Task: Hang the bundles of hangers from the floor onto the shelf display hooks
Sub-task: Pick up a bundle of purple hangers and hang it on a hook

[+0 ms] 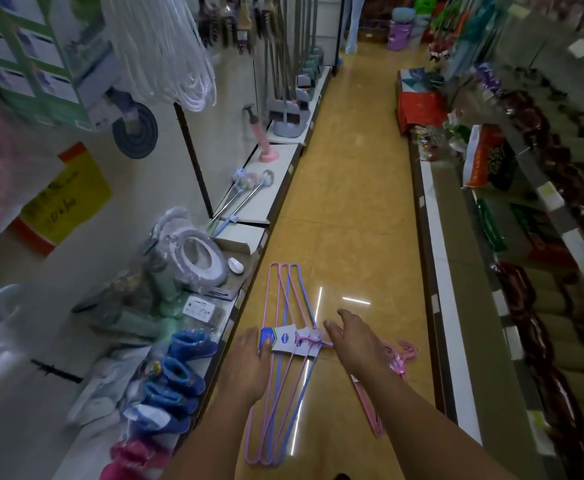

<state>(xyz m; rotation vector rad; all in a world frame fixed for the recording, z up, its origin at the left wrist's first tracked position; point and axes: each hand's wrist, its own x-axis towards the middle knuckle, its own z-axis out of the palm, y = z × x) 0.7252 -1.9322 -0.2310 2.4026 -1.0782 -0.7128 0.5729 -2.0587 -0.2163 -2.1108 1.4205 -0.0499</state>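
A bundle of pink and blue hangers (285,344) is in the left hand (249,365), which grips it at the white paper label band (288,337) with the thumb pressed on the blue part of the label. The hangers run lengthwise along the aisle, over the yellow tiled floor (352,209), close to the edge of the low left shelf (266,202). The right hand (356,344) reaches forward with its fingers spread and relaxed, its fingertips at the pink hooks beside the label; whether they touch is unclear. Under the right wrist, a second bundle of pink hangers (394,365) lies on the floor. Blue children's boots (176,379) sit on the near end of the left shelf.
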